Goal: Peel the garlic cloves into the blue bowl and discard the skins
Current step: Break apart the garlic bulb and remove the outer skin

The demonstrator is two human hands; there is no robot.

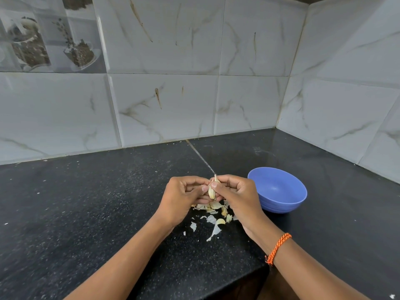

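Garlic clove [212,191] pinched between left hand [184,199] and right hand [236,195] — blue bowl [279,191] beside.

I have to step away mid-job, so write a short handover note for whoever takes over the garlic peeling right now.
Left hand and right hand: both pinch one garlic clove, skin partly on, above the counter.
Blue bowl: right of the hands; its visible inside shows no cloves.
Skins and cloves: loose pile under the hands.
Done: some skins off.
Left: finish this clove, drop it in the bowl, peel the rest, discard skins.
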